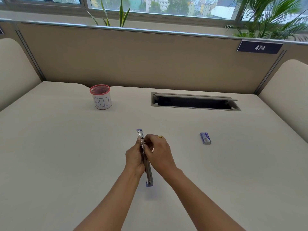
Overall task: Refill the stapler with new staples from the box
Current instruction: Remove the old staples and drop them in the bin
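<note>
A slim metal stapler (148,175) with blue ends is swung open into one long line above the middle of the desk. My left hand (135,158) grips its middle from the left. My right hand (158,154) curls round it from the right, its fingertips pinching at the hinge. The far blue end sticks out beyond my fingers, the near end points back at me. A small blue staple box (205,138) lies flat on the desk, well to the right of my hands, with nothing touching it.
A red mesh cup (101,99) with a paper label reading BIN stands at the back left. An open cable slot (195,102) is cut into the desk at the back right. A beige partition (133,60) closes off the far edge.
</note>
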`<state>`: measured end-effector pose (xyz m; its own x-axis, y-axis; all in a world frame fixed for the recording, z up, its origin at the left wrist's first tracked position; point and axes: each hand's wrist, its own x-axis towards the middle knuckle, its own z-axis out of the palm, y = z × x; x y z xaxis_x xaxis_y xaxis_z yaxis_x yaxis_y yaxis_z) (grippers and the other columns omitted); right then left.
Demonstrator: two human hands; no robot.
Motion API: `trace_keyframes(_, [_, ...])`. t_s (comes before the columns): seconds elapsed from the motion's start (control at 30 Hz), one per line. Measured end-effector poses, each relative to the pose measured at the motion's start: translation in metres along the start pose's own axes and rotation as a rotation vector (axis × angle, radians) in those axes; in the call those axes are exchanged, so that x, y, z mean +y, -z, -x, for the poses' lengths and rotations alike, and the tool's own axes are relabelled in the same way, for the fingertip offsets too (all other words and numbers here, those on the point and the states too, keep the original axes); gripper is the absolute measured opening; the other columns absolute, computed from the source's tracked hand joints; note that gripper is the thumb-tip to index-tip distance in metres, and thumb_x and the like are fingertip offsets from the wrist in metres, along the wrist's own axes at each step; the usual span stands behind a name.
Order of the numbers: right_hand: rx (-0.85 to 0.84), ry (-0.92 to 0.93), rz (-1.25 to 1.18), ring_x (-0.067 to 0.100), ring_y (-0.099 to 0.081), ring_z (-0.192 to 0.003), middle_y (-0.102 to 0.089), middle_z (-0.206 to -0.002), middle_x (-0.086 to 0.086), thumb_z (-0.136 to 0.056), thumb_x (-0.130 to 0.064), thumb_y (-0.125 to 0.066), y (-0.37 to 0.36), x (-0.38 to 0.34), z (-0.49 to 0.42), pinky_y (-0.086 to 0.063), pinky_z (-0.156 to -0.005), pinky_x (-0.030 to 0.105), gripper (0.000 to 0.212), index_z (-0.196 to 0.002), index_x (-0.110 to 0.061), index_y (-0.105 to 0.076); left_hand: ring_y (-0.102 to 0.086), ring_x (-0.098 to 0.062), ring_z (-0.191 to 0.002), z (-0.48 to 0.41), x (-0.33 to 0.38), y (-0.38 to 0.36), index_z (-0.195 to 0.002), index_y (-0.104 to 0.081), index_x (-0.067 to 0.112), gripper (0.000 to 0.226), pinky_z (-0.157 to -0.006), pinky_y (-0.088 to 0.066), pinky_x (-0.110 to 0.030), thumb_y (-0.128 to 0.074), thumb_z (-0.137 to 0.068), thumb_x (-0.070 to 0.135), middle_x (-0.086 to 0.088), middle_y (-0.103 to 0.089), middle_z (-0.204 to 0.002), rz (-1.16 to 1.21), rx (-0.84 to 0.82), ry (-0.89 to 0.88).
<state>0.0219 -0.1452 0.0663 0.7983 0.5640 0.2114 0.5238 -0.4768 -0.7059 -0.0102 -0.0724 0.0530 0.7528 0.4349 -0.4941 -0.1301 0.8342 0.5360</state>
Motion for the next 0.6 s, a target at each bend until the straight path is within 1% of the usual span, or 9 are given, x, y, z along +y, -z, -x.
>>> trace_keyframes(0.07, [-0.024,-0.005,-0.041,0.015,-0.047,-0.086,-0.064,-0.090,0.005,-0.086,-0.016,-0.055,0.000,0.000,0.001,-0.036,-0.070,0.021,0.013,-0.099,-0.012,-0.057,-0.069,-0.018,-0.056,-0.001,0.001,0.001,-0.079,-0.062,0.000,0.027,-0.061,-0.057,-0.027,-0.053,-0.091,0.022,-0.009,-0.070,-0.060,0.014,-0.004,-0.001])
trace_keyframes(0.13, [-0.038,-0.006,-0.058,0.017,-0.049,-0.086,-0.064,-0.089,0.004,-0.084,-0.014,-0.058,0.001,0.000,0.002,-0.038,-0.070,0.021,0.016,-0.099,-0.012,-0.055,-0.070,-0.018,-0.058,-0.001,0.002,0.002,-0.078,-0.062,-0.001,0.027,-0.061,-0.058,-0.028,-0.053,-0.091,0.021,-0.011,-0.071,-0.061,0.024,-0.011,0.002])
trace_keyframes(0.3, [-0.033,0.014,-0.065,0.013,-0.052,-0.085,-0.067,-0.089,0.004,-0.080,-0.009,-0.062,0.003,0.001,-0.001,-0.035,-0.067,0.008,0.018,-0.097,-0.012,-0.056,-0.070,-0.018,-0.058,0.000,0.003,0.003,-0.081,-0.062,-0.002,0.029,-0.055,-0.058,-0.024,-0.052,-0.092,0.022,-0.011,-0.071,-0.062,0.015,-0.012,0.014])
trace_keyframes(0.33, [-0.036,0.017,-0.069,0.013,-0.052,-0.084,-0.067,-0.089,0.004,-0.080,-0.008,-0.062,0.004,0.000,-0.002,-0.039,-0.069,0.011,0.018,-0.097,-0.012,-0.056,-0.070,-0.017,-0.057,0.000,0.003,0.004,-0.081,-0.063,-0.001,0.029,-0.054,-0.057,-0.023,-0.052,-0.092,0.023,-0.010,-0.071,-0.061,0.008,-0.010,0.016])
trace_keyframes(0.4, [-0.042,0.023,-0.089,0.015,-0.056,-0.082,-0.066,-0.086,0.003,-0.079,-0.005,-0.062,0.006,-0.001,-0.003,-0.047,-0.074,0.022,0.021,-0.098,-0.011,-0.055,-0.070,-0.017,-0.055,0.000,0.004,0.003,-0.081,-0.063,-0.001,0.029,-0.051,-0.056,-0.022,-0.051,-0.093,0.023,-0.010,-0.071,-0.060,0.007,-0.018,0.020])
trace_keyframes(0.43, [-0.051,0.023,-0.102,0.016,-0.057,-0.080,-0.064,-0.084,0.002,-0.080,-0.004,-0.062,0.008,-0.002,-0.003,-0.049,-0.076,0.025,0.024,-0.101,-0.012,-0.055,-0.069,-0.016,-0.055,0.000,0.004,0.003,-0.081,-0.062,-0.001,0.029,-0.049,-0.056,-0.021,-0.051,-0.093,0.023,-0.011,-0.071,-0.060,0.011,-0.024,0.025])
trace_keyframes(0.5, [-0.081,0.026,-0.114,0.014,-0.057,-0.078,-0.061,-0.083,-0.001,-0.080,-0.002,-0.060,0.010,-0.002,-0.004,-0.049,-0.078,0.025,0.033,-0.111,-0.014,-0.055,-0.069,-0.016,-0.054,0.000,0.004,0.003,-0.080,-0.062,-0.001,0.029,-0.047,-0.054,-0.020,-0.050,-0.093,0.023,-0.011,-0.071,-0.061,0.016,-0.029,0.035])
trace_keyframes(0.53, [-0.097,0.032,-0.108,0.015,-0.057,-0.079,-0.063,-0.085,0.001,-0.080,-0.001,-0.060,0.011,-0.002,-0.005,-0.049,-0.080,0.025,0.036,-0.113,-0.014,-0.057,-0.069,-0.016,-0.055,0.000,0.004,0.004,-0.080,-0.062,-0.001,0.029,-0.048,-0.054,-0.020,-0.050,-0.093,0.022,-0.012,-0.070,-0.063,0.014,-0.031,0.036])
trace_keyframes(0.6, [-0.120,0.036,-0.092,0.017,-0.061,-0.084,-0.067,-0.093,0.007,-0.079,0.001,-0.060,0.012,-0.001,-0.007,-0.051,-0.083,0.028,0.033,-0.109,-0.013,-0.062,-0.070,-0.015,-0.057,0.000,0.004,0.004,-0.080,-0.063,0.000,0.029,-0.050,-0.055,-0.020,-0.049,-0.094,0.021,-0.010,-0.071,-0.065,0.014,-0.040,0.032])
